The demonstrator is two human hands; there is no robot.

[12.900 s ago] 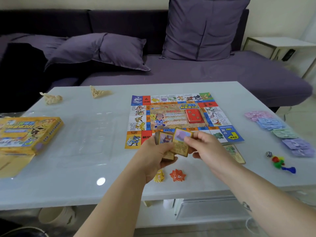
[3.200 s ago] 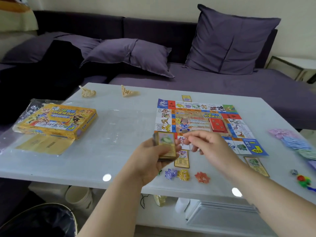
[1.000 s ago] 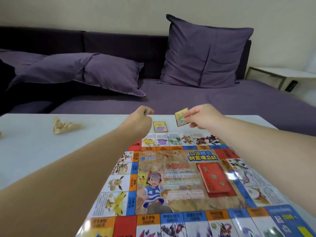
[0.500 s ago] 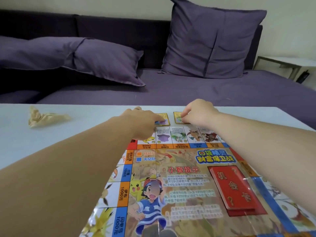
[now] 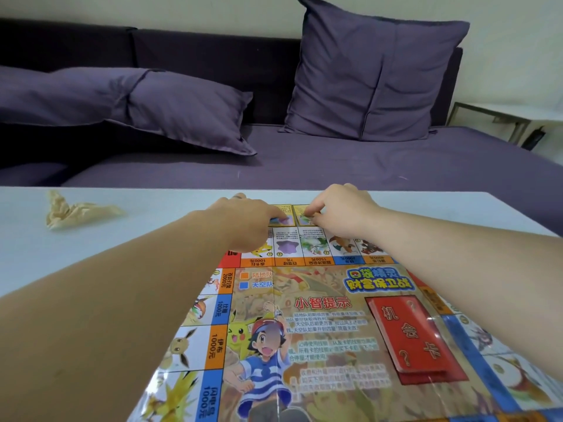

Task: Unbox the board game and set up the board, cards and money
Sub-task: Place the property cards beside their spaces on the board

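Red deck [image 5: 411,336] lies on board [image 5: 323,303]; right hand [image 5: 344,208] pinches a card [image 5: 300,216]

We read 小智提示 in red on the colourful glossy game board [image 5: 320,345], whose orange edge squares say 1000元. Its red rectangular card stack [image 5: 417,336] says 机会卡.

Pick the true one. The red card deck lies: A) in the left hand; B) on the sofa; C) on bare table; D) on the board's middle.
D: the red card deck lies flat on the game board, inside its ring of squares; the right hand pinches a yellow-bordered card past its far edge.
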